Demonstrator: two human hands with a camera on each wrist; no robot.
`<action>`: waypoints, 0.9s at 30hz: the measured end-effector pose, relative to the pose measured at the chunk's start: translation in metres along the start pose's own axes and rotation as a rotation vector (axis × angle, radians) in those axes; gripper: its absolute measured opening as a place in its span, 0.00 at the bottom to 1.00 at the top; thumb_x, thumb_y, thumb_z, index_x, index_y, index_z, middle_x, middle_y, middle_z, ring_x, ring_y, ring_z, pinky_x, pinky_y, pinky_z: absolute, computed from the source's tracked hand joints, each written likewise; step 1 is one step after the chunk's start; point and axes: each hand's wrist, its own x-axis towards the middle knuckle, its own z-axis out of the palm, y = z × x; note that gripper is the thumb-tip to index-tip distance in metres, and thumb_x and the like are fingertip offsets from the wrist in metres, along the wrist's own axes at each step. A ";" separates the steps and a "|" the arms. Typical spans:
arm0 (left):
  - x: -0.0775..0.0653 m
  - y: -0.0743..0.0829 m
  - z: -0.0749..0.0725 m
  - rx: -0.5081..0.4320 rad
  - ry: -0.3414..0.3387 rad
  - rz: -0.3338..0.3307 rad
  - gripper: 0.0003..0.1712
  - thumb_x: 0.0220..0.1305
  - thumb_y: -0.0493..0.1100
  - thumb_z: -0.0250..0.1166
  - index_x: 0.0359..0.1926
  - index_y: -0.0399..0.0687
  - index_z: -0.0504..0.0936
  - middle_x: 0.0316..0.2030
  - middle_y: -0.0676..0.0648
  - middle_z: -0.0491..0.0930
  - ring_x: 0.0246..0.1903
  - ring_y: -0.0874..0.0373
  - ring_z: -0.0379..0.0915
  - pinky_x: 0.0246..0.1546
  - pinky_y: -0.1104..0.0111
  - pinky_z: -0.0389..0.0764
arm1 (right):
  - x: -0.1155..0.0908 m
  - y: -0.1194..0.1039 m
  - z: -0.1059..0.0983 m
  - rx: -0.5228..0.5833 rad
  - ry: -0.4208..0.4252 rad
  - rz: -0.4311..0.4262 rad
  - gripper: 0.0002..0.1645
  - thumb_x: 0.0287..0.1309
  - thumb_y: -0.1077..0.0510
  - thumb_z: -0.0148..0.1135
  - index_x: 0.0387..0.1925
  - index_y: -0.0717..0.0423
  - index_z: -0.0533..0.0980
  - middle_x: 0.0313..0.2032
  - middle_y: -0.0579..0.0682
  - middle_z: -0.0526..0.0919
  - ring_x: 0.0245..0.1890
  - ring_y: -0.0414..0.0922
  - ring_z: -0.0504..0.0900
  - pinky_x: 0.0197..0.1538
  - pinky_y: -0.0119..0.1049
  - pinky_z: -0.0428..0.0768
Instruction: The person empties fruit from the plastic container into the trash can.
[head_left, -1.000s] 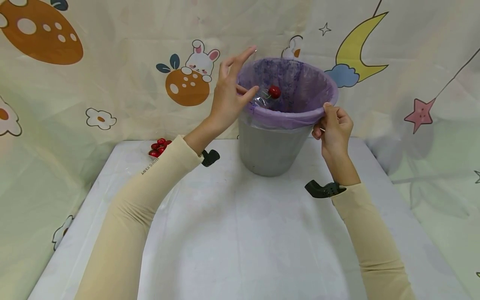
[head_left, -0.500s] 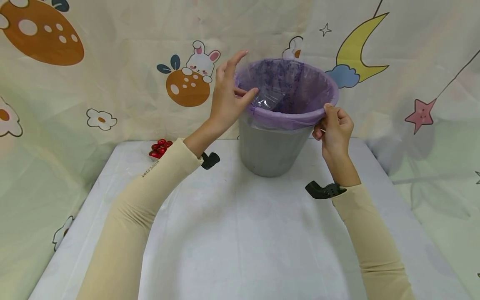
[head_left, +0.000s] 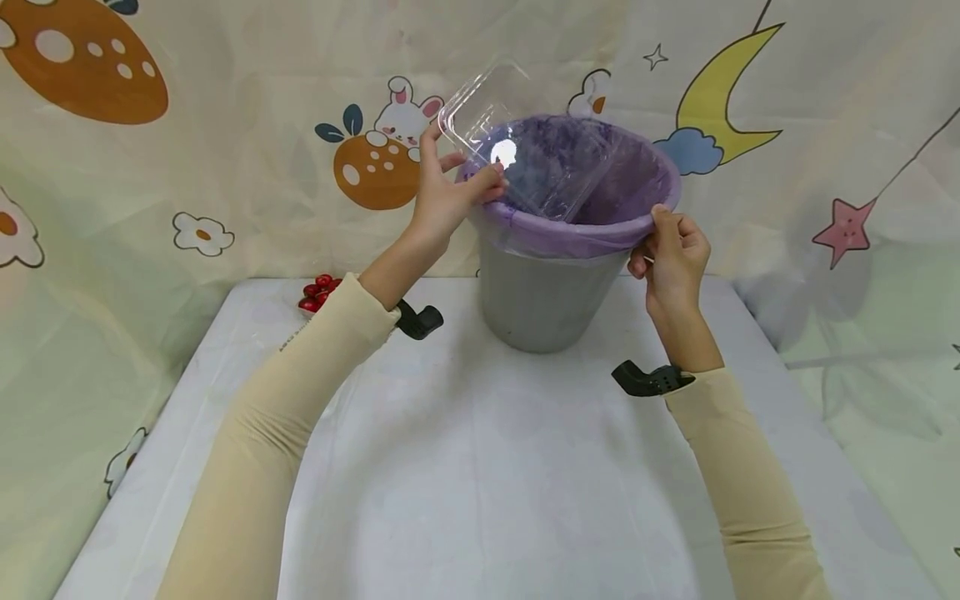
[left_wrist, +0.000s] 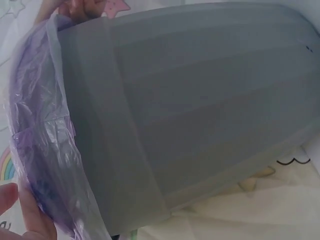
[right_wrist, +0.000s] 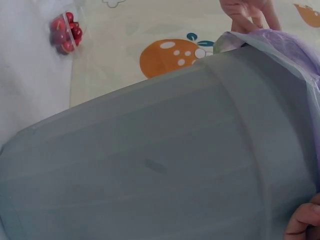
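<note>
A clear plastic container (head_left: pixel 528 154) is tilted over the mouth of a grey trash bin (head_left: pixel 536 300), with no fruit visible in it. My left hand (head_left: pixel 450 187) pinches its near-left edge between thumb and fingers, beside the bin's left rim. A purple bag (head_left: pixel 566 239) lines the bin and folds over its rim. On the right, my right hand (head_left: pixel 675 258) grips the lined rim, thumb on top and fingers curled below. The bin's bottom is out of sight. Both wrist views are mostly filled by the bin's side.
Several red cherries (head_left: pixel 315 292) sit at the table's back left, partly behind my left sleeve; the right wrist view shows them in a clear container (right_wrist: pixel 66 34). A patterned cloth (head_left: pixel 277 167) hangs behind the white table (head_left: pixel 465 467).
A cherry seen at the bin's mouth a second ago has dropped out of sight. My left hand has turned the clear container up, its inside now facing me. The right hand stays on the rim.
</note>
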 end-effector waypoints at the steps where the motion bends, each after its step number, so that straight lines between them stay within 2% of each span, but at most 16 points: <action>1: 0.000 0.001 -0.001 -0.020 0.006 -0.022 0.52 0.56 0.29 0.69 0.71 0.64 0.50 0.62 0.43 0.57 0.32 0.53 0.84 0.42 0.66 0.86 | 0.000 0.000 0.000 0.004 0.000 0.000 0.19 0.63 0.60 0.62 0.20 0.59 0.67 0.10 0.46 0.61 0.07 0.40 0.61 0.10 0.25 0.59; 5: 0.002 0.002 -0.003 -0.111 0.025 -0.071 0.50 0.57 0.29 0.68 0.70 0.65 0.51 0.59 0.44 0.59 0.34 0.52 0.84 0.42 0.67 0.86 | 0.001 0.000 0.001 0.001 0.001 -0.008 0.19 0.63 0.60 0.62 0.20 0.59 0.67 0.10 0.46 0.60 0.07 0.40 0.61 0.10 0.25 0.59; 14: 0.000 0.008 -0.010 -0.230 0.029 -0.114 0.45 0.59 0.30 0.67 0.68 0.64 0.53 0.54 0.41 0.67 0.37 0.51 0.83 0.43 0.68 0.85 | -0.001 0.000 0.002 -0.010 0.006 0.011 0.19 0.64 0.59 0.62 0.20 0.59 0.66 0.11 0.46 0.60 0.08 0.41 0.61 0.11 0.26 0.60; 19: -0.011 0.018 -0.021 -0.336 0.011 -0.047 0.41 0.62 0.28 0.63 0.68 0.63 0.56 0.47 0.39 0.73 0.35 0.51 0.83 0.41 0.68 0.85 | -0.001 0.003 0.003 -0.013 0.006 0.023 0.19 0.64 0.59 0.62 0.20 0.59 0.66 0.11 0.47 0.61 0.08 0.41 0.61 0.11 0.26 0.61; 22: -0.022 0.026 -0.029 -0.359 0.005 0.011 0.39 0.63 0.29 0.62 0.67 0.63 0.57 0.47 0.39 0.73 0.35 0.51 0.83 0.41 0.67 0.85 | 0.000 0.005 0.002 -0.014 0.005 0.011 0.20 0.64 0.59 0.61 0.19 0.59 0.65 0.11 0.46 0.60 0.08 0.40 0.61 0.11 0.25 0.60; 27: -0.042 0.033 -0.046 -0.363 0.007 0.069 0.38 0.62 0.28 0.63 0.65 0.64 0.59 0.53 0.40 0.72 0.36 0.49 0.83 0.43 0.63 0.85 | 0.003 0.003 0.000 -0.004 0.017 -0.004 0.20 0.64 0.60 0.61 0.19 0.59 0.65 0.11 0.47 0.60 0.07 0.40 0.60 0.10 0.25 0.59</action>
